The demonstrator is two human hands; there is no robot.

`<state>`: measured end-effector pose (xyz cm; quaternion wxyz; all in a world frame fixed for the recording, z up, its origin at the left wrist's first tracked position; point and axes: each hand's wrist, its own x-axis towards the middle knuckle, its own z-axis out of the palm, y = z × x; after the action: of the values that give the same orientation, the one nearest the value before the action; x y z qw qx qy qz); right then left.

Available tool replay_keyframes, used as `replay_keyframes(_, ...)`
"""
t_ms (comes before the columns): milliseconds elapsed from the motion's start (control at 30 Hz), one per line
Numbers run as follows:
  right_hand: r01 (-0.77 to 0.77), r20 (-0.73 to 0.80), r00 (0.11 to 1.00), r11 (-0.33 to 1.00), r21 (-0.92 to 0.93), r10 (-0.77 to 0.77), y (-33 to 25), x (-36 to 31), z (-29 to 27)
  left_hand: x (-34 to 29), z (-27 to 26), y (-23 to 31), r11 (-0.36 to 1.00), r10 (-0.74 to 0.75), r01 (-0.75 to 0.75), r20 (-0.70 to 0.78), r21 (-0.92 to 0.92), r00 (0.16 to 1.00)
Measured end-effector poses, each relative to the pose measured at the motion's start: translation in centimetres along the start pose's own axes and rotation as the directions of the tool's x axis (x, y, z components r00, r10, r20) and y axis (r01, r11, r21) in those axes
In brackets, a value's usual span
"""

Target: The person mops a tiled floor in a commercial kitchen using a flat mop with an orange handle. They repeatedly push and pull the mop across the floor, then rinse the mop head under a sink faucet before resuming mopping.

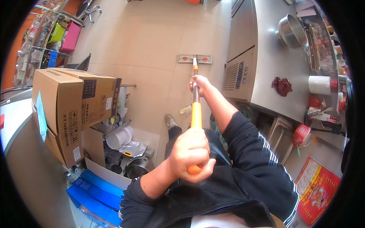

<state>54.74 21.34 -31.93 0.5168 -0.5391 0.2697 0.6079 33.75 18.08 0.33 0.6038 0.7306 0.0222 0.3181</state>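
Note:
A flat mop runs straight out in front of me, its orange and dark handle (196,114) pointing away from my body. My left hand (191,154) is wrapped round the orange grip near its top end, close to my chest. Farther down the shaft, my right hand (200,84) is closed round it with the arm stretched forward. The mop's wide rectangular head (184,58) lies flat on the tiled floor (148,41); it is greyish with two orange-red pieces on top. The pad under the head is hidden.
Along the right runs a steel counter (273,72) bearing a metal bowl (292,32), a dark red cloth (282,86) and a white container (319,84). Cardboard boxes (68,110) stand at left, above stored pots. A small scrap (186,110) lies on the floor near my shoe (170,120).

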Motion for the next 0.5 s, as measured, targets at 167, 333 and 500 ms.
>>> replay_keyframes(167,-0.016,-0.03,1.0,0.958,-0.286,0.008,2.5,2.8,1.7,-3.6,-0.3,-0.9,0.995,-0.053,0.058,-0.063,0.079,0.997)
replay_keyframes(333,-0.08,0.091,0.988,0.922,-0.378,0.123,10.2,1.0,3.8,-10.2,-2.9,3.8,0.981,-0.167,0.192,-0.37,0.032,0.914)
replay_keyframes(500,-0.147,0.167,0.964,0.937,-0.316,0.208,20.5,-2.8,6.5,-16.7,-6.9,9.7,0.976,-0.192,0.208,-0.713,-0.067,0.674)
